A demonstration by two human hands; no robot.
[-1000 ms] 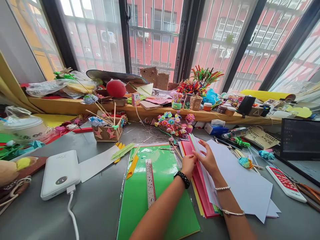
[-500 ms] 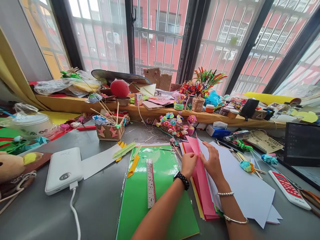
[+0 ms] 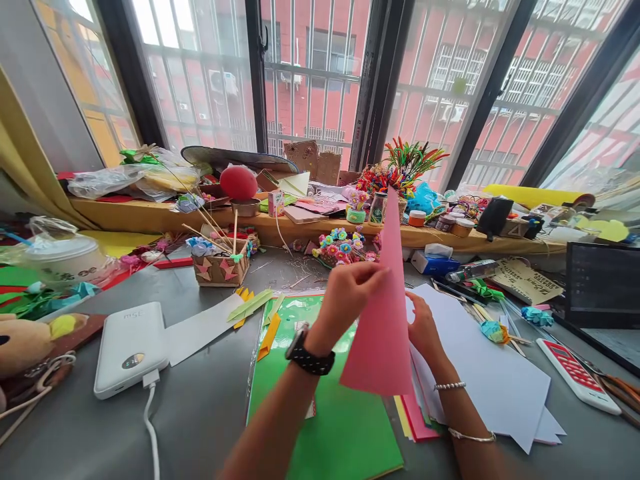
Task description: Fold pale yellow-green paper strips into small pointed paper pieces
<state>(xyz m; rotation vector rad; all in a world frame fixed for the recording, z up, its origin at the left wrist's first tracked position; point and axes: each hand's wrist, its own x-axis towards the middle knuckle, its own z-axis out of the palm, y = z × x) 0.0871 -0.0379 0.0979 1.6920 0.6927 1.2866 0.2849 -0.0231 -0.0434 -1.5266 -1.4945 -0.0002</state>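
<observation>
A sheet of pink paper point(image 3: 383, 333) stands raised on edge above the desk, seen at a slant. My left hand point(image 3: 350, 297), with a dark watch on its wrist, pinches the sheet's left side. Right of the sheet, my right hand point(image 3: 424, 330) has thumb and fingers apart and curved. The sheet partly hides its fingertips, so any contact with the paper is unclear. Under it lies a stack of coloured paper point(image 3: 417, 423), beside large white sheets point(image 3: 493, 373). A green folder point(image 3: 345, 427) is below my left forearm, which mostly covers a ruler point(image 3: 311, 408).
A white power bank point(image 3: 131, 350) with a cable lies left. Behind stand a cardboard box point(image 3: 223, 268) with sticks and several crocheted flowers point(image 3: 343, 247). A red-and-white calculator point(image 3: 575, 373), scissors point(image 3: 617, 387) and a laptop point(image 3: 603, 287) are at right. A cluttered window ledge point(image 3: 300, 230) runs behind.
My left hand has lifted the pink sheet off the stack, moving left and up towards me. My right hand stays near the stack, slightly lower. The ruler is now mostly covered.
</observation>
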